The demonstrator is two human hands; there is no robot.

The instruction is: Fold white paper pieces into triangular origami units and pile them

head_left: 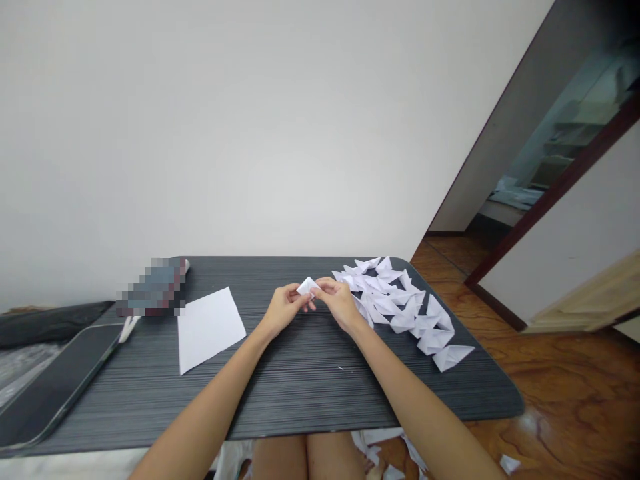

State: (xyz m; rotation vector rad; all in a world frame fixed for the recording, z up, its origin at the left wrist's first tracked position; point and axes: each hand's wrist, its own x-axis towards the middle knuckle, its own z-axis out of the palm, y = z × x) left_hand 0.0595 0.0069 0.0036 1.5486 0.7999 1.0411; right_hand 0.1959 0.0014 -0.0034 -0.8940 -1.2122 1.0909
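The left hand [286,308] and right hand [339,301] pinched the folded paper [309,287] between them above the table [295,380], between the flat sheet [210,330] and the paper boats [395,297].

The paper [309,287] is small, white and plain, folded into a compact piece with flat faces and a visible crease. One corner points to twelve o'clock. It is held above the far half of the desk [295,387], straight toward twelve from the wearer, between the left hand [285,308] at eight o'clock and the right hand [340,303] at four.
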